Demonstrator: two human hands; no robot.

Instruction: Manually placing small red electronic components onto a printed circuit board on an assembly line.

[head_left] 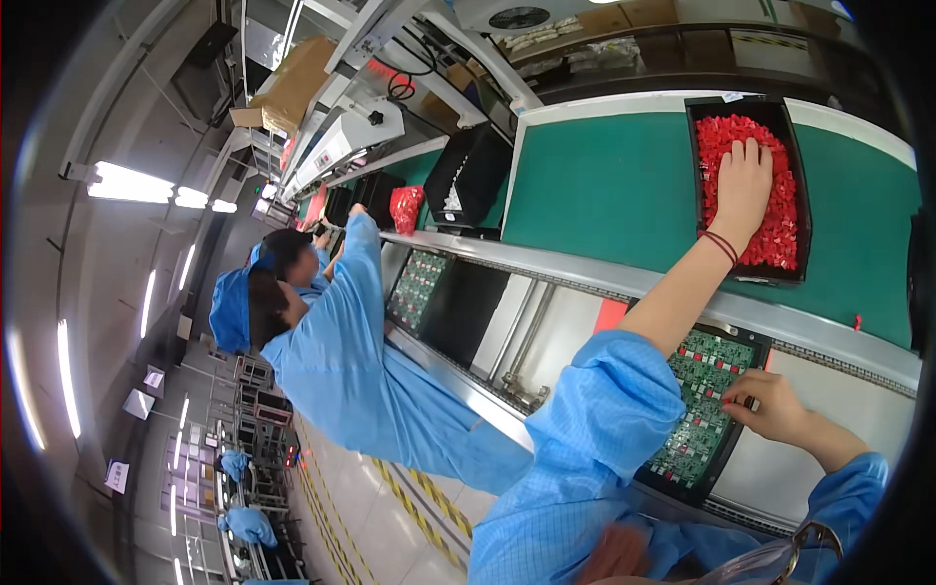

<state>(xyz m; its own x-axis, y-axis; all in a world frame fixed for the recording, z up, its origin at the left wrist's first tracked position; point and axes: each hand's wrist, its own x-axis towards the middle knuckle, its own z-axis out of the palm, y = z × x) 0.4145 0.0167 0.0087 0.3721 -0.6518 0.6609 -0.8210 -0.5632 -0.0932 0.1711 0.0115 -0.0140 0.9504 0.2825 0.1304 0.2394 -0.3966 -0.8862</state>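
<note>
L hand point(745, 185) touches red pcs point(778, 234) in far bin point(800, 195), can't tell grip. R hand point(729, 403) pinched over near green bd point(694, 429), hold unclear.

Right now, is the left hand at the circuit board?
No, the left hand is among the red parts in the black bin.

Small red plastic parts point(775, 224) lie in a loose, jumbled heap, covering most of the floor of 1 rectangular black bin point(786, 132). The bin is open-topped and sits upright on the green worktop point(604, 175). Nearer the person, 1 green circuit board panel point(697, 409) lies flat, face up, in a black carrier point(723, 468). Small red and pale components dot the panel in repeating rows; their finer detail is too small to tell.
</note>
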